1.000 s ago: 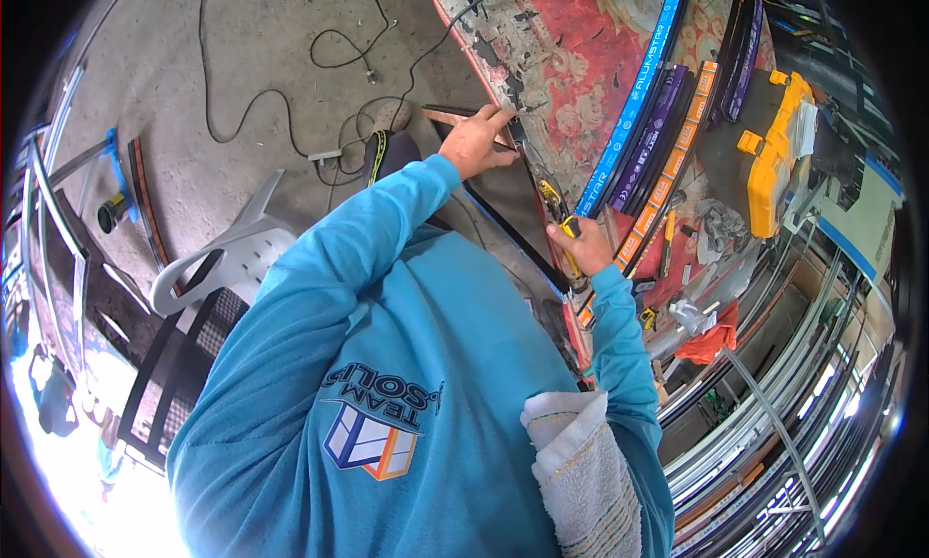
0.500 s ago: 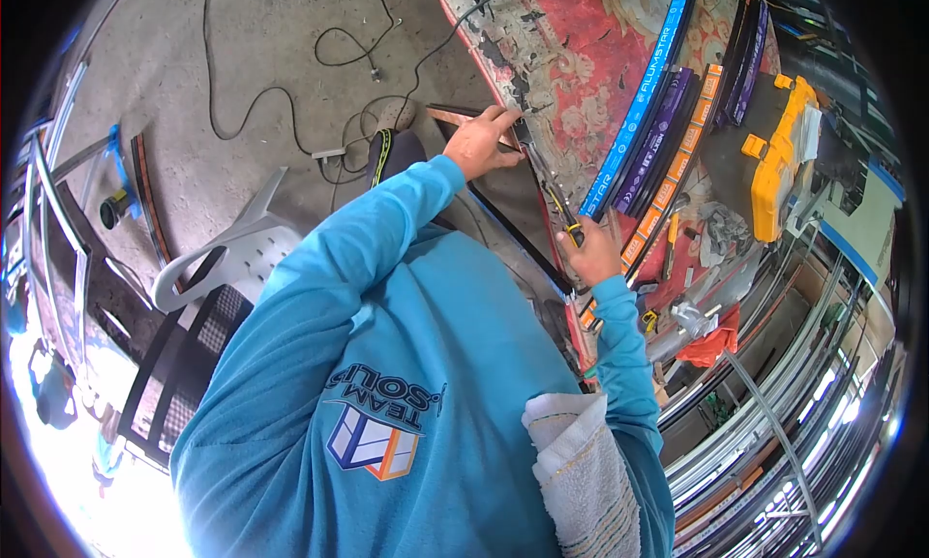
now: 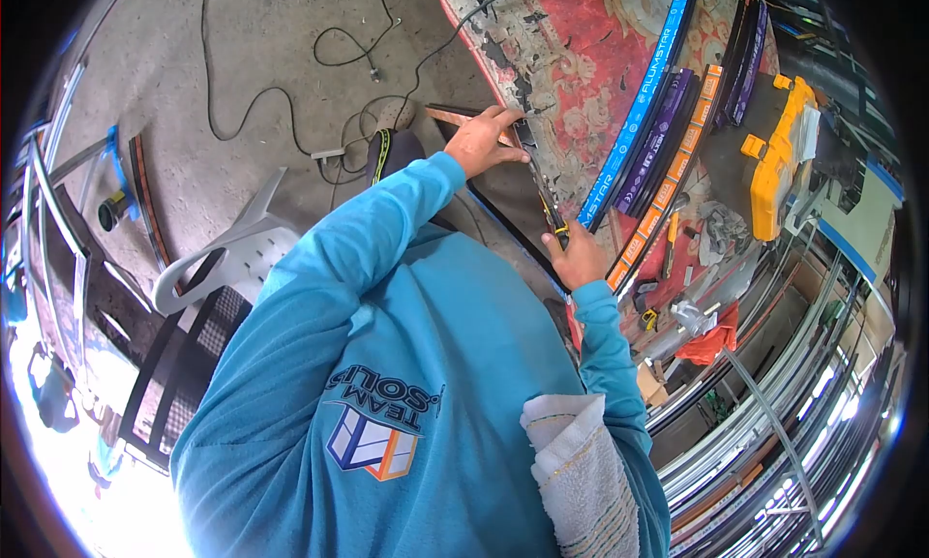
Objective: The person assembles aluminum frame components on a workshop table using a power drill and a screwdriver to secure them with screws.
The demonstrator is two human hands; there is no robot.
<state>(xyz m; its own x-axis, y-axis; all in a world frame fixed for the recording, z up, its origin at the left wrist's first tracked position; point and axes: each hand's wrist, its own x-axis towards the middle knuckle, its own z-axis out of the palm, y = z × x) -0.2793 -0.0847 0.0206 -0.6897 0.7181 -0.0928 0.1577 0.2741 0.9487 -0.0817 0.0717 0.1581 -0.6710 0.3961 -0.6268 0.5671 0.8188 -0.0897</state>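
Observation:
My left hand grips the corner of a dark frame, its thumb and fingers on either side of a narrow profile at the table's edge. One side of this frame runs down towards my body, and a brown-faced piece sticks out left of the hand. My right hand is closed around a slim hand tool with a yellow and black handle. The tool's metal end points along the profile towards my left hand. Its exact kind is mostly hidden by my fingers.
On the red floral table cover lie a blue-taped profile, purple and orange-taped profiles, and an open yellow tool case. A tape measure is nearby. Black cables and a white chair are at left.
My right hand and the tool have shifted slightly, the tool now lying closer along the profile. My left hand stays at the corner with its thumb a little further over the profile.

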